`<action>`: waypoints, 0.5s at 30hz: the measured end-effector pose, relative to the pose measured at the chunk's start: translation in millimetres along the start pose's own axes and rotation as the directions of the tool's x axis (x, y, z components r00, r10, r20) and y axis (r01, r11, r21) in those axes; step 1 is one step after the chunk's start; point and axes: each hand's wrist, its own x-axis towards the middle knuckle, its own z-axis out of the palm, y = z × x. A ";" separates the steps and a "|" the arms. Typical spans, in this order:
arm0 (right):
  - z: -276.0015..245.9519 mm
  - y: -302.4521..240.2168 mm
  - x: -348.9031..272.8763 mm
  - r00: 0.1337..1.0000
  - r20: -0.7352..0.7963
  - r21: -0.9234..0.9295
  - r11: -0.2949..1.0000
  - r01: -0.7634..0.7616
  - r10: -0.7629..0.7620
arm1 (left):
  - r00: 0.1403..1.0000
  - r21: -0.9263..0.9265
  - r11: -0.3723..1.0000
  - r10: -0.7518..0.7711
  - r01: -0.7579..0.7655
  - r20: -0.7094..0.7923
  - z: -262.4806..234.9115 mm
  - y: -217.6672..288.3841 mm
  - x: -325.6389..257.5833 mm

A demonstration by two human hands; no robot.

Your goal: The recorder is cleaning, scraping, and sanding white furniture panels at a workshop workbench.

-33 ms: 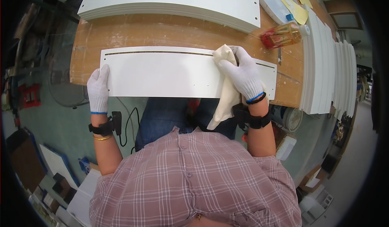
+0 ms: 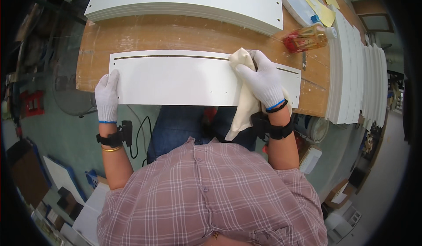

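Note:
A long white panel (image 2: 176, 81) lies near the table's front edge, with a dark narrow groove along its far side and small holes by its ends. My left hand (image 2: 107, 92), in a white knit glove, grips the panel's left end, thumb on top and the other fingers partly hidden. Toward the right end, my gloved right hand (image 2: 263, 79) is closed on a cream cloth (image 2: 243, 109) and presses it on the panel near the groove. The cloth's loose end hangs over the front edge.
Behind the panel, a stack of similar white panels (image 2: 184, 0) lies on the wooden table (image 2: 145, 35). A clear bottle (image 2: 307, 38) with reddish liquid lies tipped at the right, near a round white tray (image 2: 288, 2). More white boards (image 2: 345, 70) stand in a row beyond the table's right edge.
My right hand and the cloth have shifted very slightly left along the panel. The left hand stays at the panel's end.

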 end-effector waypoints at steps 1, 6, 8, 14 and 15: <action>2.2 -4.4 0.8 0.999 0.033 -0.097 0.995 -0.011 0.014 | 1.000 0.003 1.000 -0.002 0.002 -0.002 0.5 0.8 -0.5; 31.7 -17.6 0.2 0.996 -0.030 -0.373 0.925 0.065 -0.082 | 1.000 0.008 1.000 0.016 -0.016 -0.019 2.5 1.7 -1.1; 35.5 -17.5 2.1 0.990 -0.028 -0.369 0.922 0.122 -0.142 | 1.000 0.013 1.000 -0.018 0.018 -0.024 3.1 2.7 -1.0; 16.8 -8.5 3.9 0.987 -0.027 -0.557 0.823 0.115 -0.156 | 0.999 -0.055 0.998 -0.042 0.040 -0.030 4.2 0.0 -1.8; 13.6 -6.4 3.8 0.988 -0.020 -0.563 0.818 0.113 -0.150 | 0.999 -0.070 0.997 -0.042 0.041 -0.024 3.9 -0.7 -1.1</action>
